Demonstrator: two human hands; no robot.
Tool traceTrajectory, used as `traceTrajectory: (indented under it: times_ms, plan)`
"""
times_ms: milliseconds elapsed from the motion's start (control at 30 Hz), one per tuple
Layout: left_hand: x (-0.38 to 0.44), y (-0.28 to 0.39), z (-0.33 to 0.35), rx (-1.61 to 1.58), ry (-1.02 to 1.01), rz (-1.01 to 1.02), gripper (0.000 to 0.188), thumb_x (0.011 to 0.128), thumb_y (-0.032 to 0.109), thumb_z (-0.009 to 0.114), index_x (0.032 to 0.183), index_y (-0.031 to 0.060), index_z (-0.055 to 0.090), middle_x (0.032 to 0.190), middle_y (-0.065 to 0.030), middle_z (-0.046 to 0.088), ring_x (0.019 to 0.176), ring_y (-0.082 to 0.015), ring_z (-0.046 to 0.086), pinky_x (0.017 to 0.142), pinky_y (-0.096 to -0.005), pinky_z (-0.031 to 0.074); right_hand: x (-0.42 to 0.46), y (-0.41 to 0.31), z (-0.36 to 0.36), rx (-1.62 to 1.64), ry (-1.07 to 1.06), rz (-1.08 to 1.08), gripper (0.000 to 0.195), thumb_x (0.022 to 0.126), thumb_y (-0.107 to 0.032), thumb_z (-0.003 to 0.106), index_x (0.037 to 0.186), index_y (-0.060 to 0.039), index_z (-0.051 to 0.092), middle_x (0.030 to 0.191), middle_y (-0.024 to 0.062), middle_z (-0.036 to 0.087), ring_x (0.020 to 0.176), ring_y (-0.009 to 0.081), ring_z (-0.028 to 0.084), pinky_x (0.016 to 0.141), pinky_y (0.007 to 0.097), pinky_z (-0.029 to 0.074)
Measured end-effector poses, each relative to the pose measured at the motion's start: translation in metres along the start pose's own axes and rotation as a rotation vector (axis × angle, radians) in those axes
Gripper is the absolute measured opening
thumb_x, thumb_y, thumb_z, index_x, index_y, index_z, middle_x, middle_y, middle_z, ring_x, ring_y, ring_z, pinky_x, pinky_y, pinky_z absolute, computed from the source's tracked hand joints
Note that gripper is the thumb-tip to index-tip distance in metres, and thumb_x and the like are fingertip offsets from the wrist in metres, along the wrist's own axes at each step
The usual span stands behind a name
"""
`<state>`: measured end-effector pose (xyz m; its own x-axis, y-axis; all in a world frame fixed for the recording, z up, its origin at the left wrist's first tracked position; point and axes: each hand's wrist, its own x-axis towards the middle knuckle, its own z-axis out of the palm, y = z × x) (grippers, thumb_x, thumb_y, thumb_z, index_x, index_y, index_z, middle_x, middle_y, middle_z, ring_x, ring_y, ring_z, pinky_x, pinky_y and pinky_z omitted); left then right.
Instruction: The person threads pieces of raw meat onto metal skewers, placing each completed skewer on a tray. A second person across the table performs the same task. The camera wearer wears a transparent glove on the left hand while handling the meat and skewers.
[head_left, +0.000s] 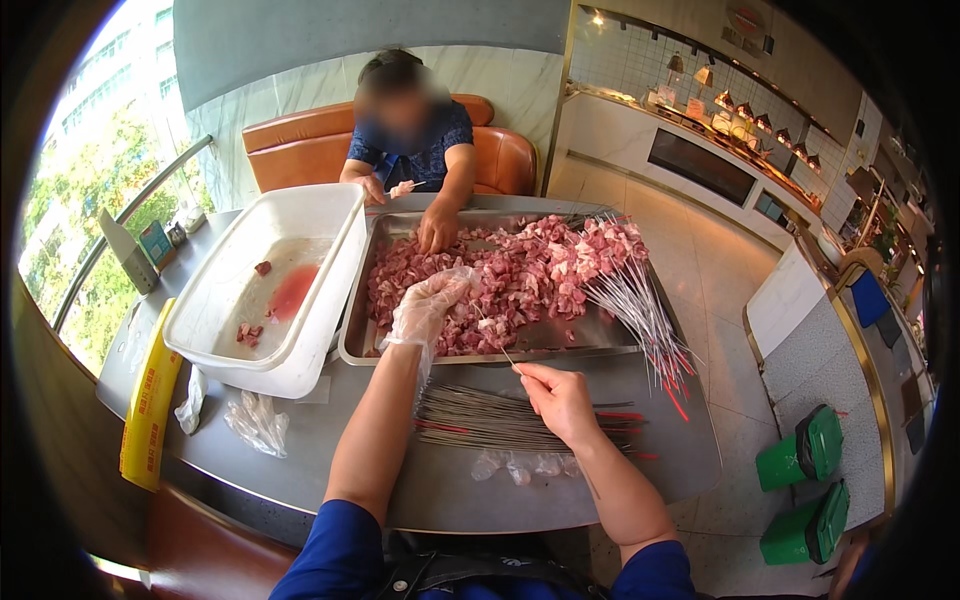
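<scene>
A metal tray (352, 330) full of raw meat pieces (510, 277) lies before me. My left hand (427, 304), in a clear plastic glove, is over the tray's left half; its fingertips are partly blurred by the glove, and what they hold cannot be made out. My bare right hand (555, 397) pinches a thin skewer (512, 361) that points up-left across the tray's near rim, with meat near its far end. Below lies a bundle of metal skewers (487, 420), some red-ended. Loaded skewers (645, 315) rest at the tray's right, their bare ends hanging over the rim.
Across the table a person (409, 142) holds a skewer with meat and reaches into the tray. A white plastic tub (300, 375) with a few meat pieces stands left. Nearby are a yellow box (150, 405), crumpled plastic gloves (257, 422) and green bins (799, 450) on the floor.
</scene>
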<state>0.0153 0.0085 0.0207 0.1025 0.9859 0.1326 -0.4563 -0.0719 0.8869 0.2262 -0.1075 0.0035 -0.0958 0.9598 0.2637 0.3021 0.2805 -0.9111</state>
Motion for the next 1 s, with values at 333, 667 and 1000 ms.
traceTrajectory:
  times_ms: [333,667,1000]
  plan:
    - [-0.009,0.009,0.002,-0.189,-0.151,-0.104,0.028,0.093,0.012,0.06,0.119,0.0009,0.058,0.104,-0.0052,0.065,0.086,-0.0099,0.061,0.062,-0.0182,0.047,0.001,0.002,0.001,0.125,-0.053,0.004,0.021,0.091,-0.002,0.057,0.109,0.0019,0.067,0.062,-0.0036,0.054,0.052,0.0029,0.043,0.046,0.0217,0.037]
    - [-0.01,-0.003,0.008,-0.238,-0.234,-0.176,0.035,0.093,0.008,0.059,0.125,-0.002,0.052,0.1,-0.0084,0.064,0.091,-0.0144,0.062,0.068,-0.0209,0.05,0.003,0.003,0.003,0.213,-0.064,0.051,0.023,0.093,-0.004,0.056,0.112,0.0017,0.066,0.064,-0.0026,0.054,0.053,0.0038,0.045,0.047,0.0214,0.038]
    - [-0.018,0.004,0.029,-0.197,-0.159,-0.191,0.026,0.099,0.029,0.049,0.112,0.0091,0.057,0.093,-0.0039,0.064,0.081,-0.0115,0.059,0.066,-0.0232,0.045,0.007,0.009,0.003,0.376,-0.066,0.113,0.021,0.094,-0.005,0.055,0.111,0.0026,0.065,0.067,-0.0025,0.053,0.053,0.0041,0.045,0.048,0.0208,0.037]
